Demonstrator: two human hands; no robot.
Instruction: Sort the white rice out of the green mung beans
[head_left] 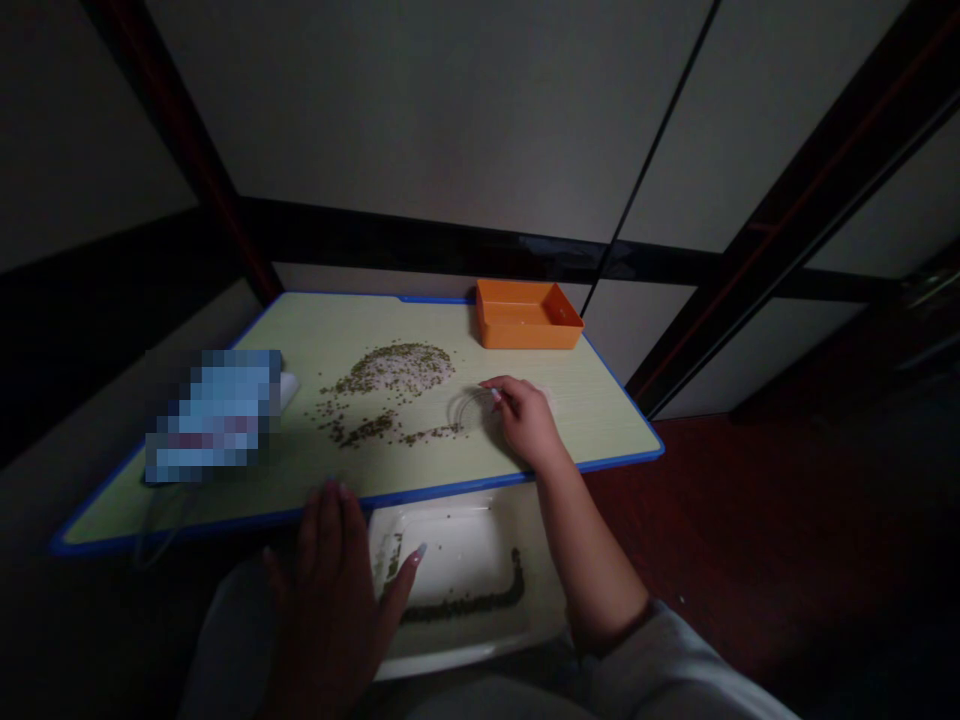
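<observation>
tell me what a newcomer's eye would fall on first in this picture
It would probably go first to the orange box at the far right of the pale tabletop. Next might come the loose heap of green and pale grains near the middle, left of the right hand. Below the tabletop's near blue edge, the white tray shows a dark green band curving along its near and right sides.
</observation>
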